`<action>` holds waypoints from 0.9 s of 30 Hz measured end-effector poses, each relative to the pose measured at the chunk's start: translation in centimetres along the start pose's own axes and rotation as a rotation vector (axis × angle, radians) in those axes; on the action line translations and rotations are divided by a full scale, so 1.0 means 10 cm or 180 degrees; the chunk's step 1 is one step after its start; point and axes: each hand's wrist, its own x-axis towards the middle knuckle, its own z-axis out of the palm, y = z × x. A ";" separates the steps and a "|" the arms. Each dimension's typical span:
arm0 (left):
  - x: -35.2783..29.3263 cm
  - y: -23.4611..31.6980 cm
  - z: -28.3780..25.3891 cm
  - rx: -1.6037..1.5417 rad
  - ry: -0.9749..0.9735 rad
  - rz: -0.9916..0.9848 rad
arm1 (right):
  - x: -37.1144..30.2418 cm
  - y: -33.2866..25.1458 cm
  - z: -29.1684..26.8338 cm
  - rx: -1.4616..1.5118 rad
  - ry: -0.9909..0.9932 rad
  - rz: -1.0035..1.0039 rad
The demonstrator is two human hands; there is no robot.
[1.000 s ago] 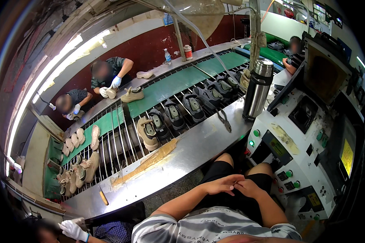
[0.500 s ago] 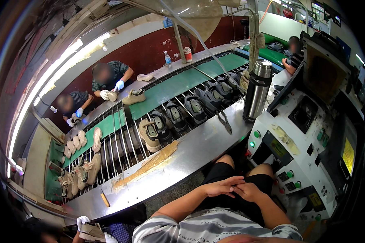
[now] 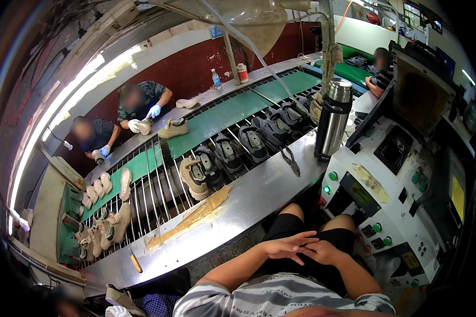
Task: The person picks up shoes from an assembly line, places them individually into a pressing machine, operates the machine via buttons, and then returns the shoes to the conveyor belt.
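Note:
My left hand is over my lap with its fingers stretched out and spread. My right hand meets it from the right, its fingertips lying against the left fingers and partly overlapped by them. I see nothing held in either hand. Ahead of them runs the metal ledge of a conveyor. On its ledge lie pliers and, farther left, a small tool with a yellow handle. A steel thermos stands upright at the ledge's right end.
Dark grey shoes and a beige shoe sit on the rollers. More beige shoes and pale soles are at the left. A control machine stands at my right. Co-workers handle shoes across the line and at lower left.
My left fingers have spread wider apart; both hands stay together over my lap. At lower left, a co-worker's gloved hands and shoe have shifted. The view has moved slightly.

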 end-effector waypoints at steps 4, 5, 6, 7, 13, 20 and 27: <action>-0.01 -0.04 0.03 0.0003 -0.0088 0.0001 | -0.02 0.05 0.00 0.0075 0.0086 -0.0245; 0.00 -0.05 0.04 0.0021 -0.0096 -0.0010 | -0.04 0.06 0.01 0.0029 0.0036 -0.0189; -0.01 -0.04 0.04 0.0016 -0.0085 -0.0015 | -0.04 0.00 -0.03 -0.0025 -0.0012 -0.0143; -0.01 -0.03 0.05 0.0012 -0.0073 -0.0019 | -0.04 -0.06 -0.06 -0.0080 -0.0059 -0.0098; 0.05 0.00 0.11 0.0167 -0.0096 0.0017 | -0.03 -0.09 0.00 -0.0044 0.0095 -0.0084; 0.06 0.00 0.17 -0.0078 -0.0099 0.0032 | -0.05 -0.15 -0.02 0.0166 0.0234 -0.0154; 0.10 0.00 0.21 -0.0019 -0.0164 0.0032 | -0.14 -0.12 -0.08 -0.0010 0.0425 -0.0447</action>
